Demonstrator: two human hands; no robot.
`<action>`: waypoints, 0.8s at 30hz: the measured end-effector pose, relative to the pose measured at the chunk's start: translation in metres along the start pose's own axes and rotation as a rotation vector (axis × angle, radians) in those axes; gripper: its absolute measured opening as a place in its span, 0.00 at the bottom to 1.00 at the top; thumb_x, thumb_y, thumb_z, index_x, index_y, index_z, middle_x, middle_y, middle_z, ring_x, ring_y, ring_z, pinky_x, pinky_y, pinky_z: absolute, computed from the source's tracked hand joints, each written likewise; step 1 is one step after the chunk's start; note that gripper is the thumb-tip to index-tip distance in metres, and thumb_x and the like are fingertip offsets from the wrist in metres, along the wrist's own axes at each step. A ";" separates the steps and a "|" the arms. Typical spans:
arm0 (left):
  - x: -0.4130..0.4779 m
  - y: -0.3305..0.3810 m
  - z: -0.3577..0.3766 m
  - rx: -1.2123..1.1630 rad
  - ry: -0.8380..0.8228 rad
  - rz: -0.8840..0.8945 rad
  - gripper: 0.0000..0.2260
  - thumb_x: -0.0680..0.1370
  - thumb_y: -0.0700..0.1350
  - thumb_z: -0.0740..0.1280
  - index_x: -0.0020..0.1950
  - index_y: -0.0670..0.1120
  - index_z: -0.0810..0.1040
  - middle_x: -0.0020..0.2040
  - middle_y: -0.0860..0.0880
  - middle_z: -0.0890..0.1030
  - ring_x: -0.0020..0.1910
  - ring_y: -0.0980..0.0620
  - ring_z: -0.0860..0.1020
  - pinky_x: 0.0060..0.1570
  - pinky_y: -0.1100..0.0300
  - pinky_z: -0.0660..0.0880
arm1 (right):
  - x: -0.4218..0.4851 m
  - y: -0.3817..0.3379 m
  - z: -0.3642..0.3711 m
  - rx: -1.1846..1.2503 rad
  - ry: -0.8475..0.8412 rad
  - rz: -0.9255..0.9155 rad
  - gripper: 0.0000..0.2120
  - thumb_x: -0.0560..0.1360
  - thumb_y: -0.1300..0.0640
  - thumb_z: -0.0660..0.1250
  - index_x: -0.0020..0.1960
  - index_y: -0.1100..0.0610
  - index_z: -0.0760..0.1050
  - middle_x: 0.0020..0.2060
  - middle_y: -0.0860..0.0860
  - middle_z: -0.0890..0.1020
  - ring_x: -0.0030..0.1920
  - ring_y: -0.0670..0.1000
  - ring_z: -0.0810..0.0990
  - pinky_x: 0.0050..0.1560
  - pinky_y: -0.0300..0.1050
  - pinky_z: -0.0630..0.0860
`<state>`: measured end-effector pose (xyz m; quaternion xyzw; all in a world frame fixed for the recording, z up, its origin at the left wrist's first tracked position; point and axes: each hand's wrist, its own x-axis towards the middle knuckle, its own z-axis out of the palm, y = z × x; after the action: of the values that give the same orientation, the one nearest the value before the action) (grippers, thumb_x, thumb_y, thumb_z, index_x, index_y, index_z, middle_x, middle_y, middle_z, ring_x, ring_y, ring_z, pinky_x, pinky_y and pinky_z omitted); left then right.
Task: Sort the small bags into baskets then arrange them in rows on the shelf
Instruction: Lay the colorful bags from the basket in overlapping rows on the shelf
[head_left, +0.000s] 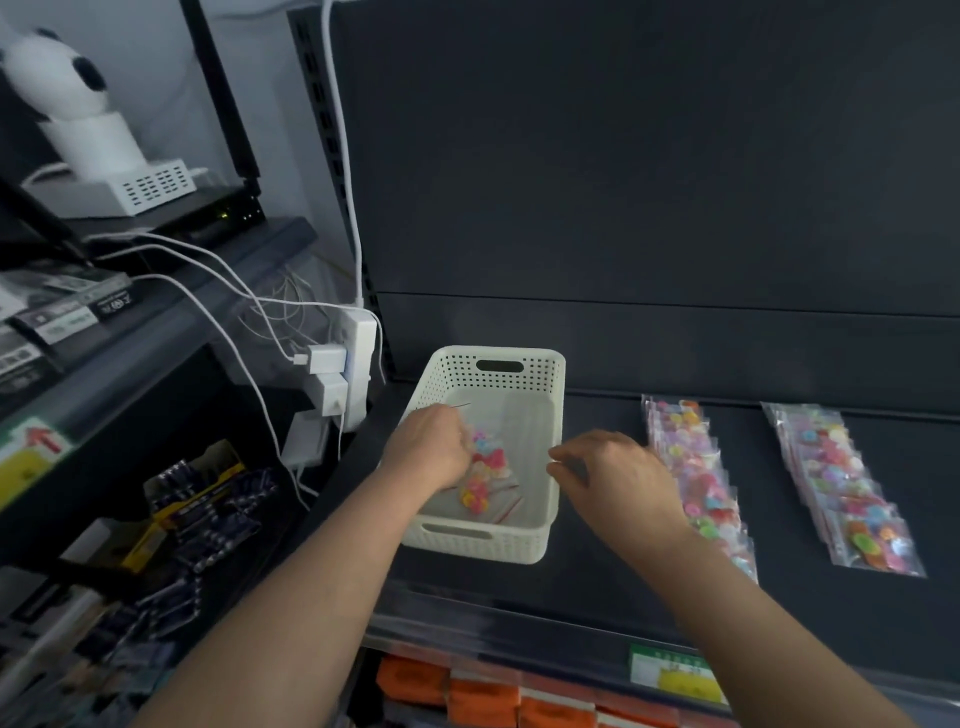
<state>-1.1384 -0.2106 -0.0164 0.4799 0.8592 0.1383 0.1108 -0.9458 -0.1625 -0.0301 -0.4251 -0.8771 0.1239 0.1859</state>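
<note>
A white perforated basket (550, 415) stands on the dark shelf (597, 571). Inside it my left hand (428, 449) is closed on a few clear small bags of coloured buttons (485, 467). Just right of the basket's rim hovers my right hand (618, 475), fingers bent and apart, with nothing in it. Two rows of overlapping small bags lie on the shelf: one row (701, 467) right beside my right hand, partly hidden by my wrist, and another row (841, 483) farther right.
A white power strip with plugs and cables (353, 364) hangs left of the basket. The left rack holds a white camera (67, 104), a router and dark packaged goods (208, 509). Orange packs (483, 696) sit on the shelf below, with a price label (675, 670).
</note>
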 end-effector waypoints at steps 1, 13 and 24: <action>0.000 0.002 -0.004 -0.125 0.026 -0.006 0.11 0.76 0.39 0.65 0.57 0.46 0.80 0.54 0.48 0.81 0.49 0.48 0.80 0.48 0.55 0.77 | 0.000 0.000 -0.001 0.031 -0.002 0.011 0.13 0.77 0.49 0.63 0.60 0.47 0.78 0.57 0.44 0.80 0.58 0.48 0.75 0.57 0.49 0.74; -0.034 0.081 -0.012 -0.569 -0.366 0.293 0.35 0.76 0.41 0.70 0.78 0.48 0.55 0.48 0.47 0.84 0.45 0.52 0.82 0.50 0.60 0.77 | -0.013 0.029 -0.036 0.690 0.100 0.268 0.06 0.75 0.60 0.66 0.44 0.51 0.80 0.35 0.45 0.83 0.37 0.43 0.82 0.44 0.40 0.77; -0.045 0.155 0.032 -0.801 -0.418 0.240 0.14 0.76 0.33 0.68 0.61 0.42 0.74 0.43 0.45 0.80 0.45 0.48 0.81 0.53 0.51 0.81 | -0.053 0.105 -0.069 0.999 0.091 0.530 0.03 0.76 0.56 0.68 0.49 0.55 0.77 0.42 0.52 0.84 0.43 0.50 0.83 0.47 0.46 0.80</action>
<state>-0.9817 -0.1669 0.0100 0.5128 0.6358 0.3713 0.4415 -0.8120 -0.1364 -0.0190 -0.4963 -0.5664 0.5477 0.3645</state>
